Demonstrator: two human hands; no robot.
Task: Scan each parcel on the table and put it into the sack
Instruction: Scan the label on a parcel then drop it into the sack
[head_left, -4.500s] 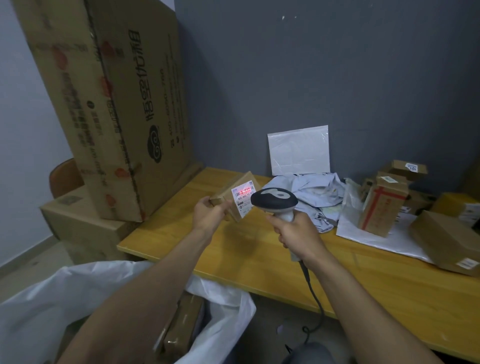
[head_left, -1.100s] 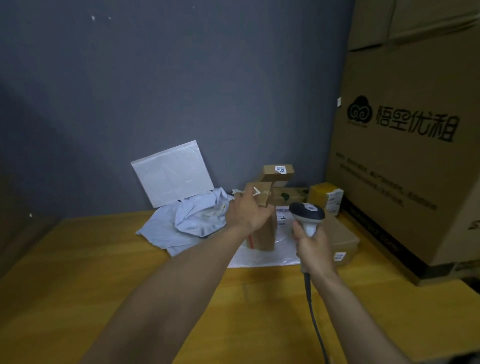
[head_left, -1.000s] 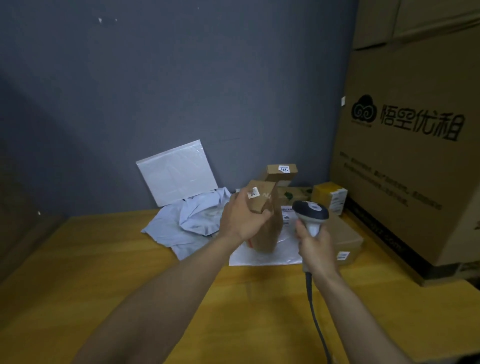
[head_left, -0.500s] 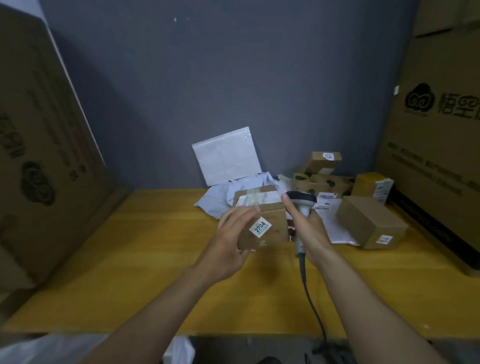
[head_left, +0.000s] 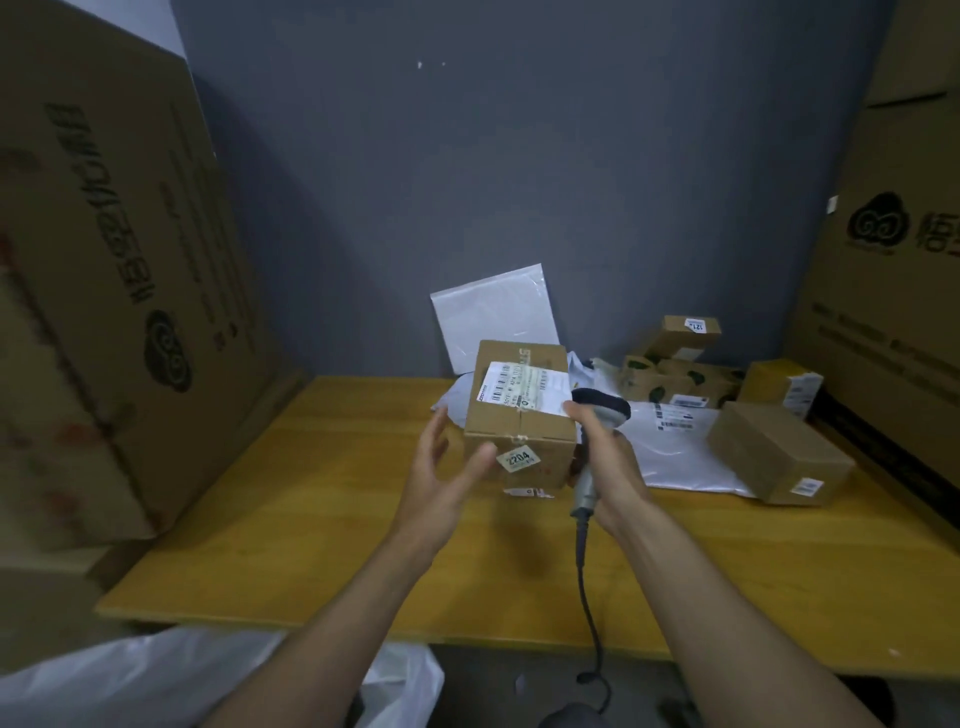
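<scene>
Yellow bench (head_left: 311, 519), grey wall behind. The box (head_left: 519, 421) has come off the pile at 2 o'clock and now sits between my hands at 12, with its label (head_left: 524, 389) rolled up. My left hand (head_left: 441, 478) has its fingers spread against it, and my right hand (head_left: 613, 467) is curled round the scanner (head_left: 602, 408). Scan next I reckon, then the sack (head_left: 156, 675) at 7.

wall (head_left: 519, 156): dark grey | table (head_left: 311, 519): yellow wood — against wall | left carton (head_left: 104, 270), right carton (head_left: 893, 322): tall, flanking | light: dim
</scene>
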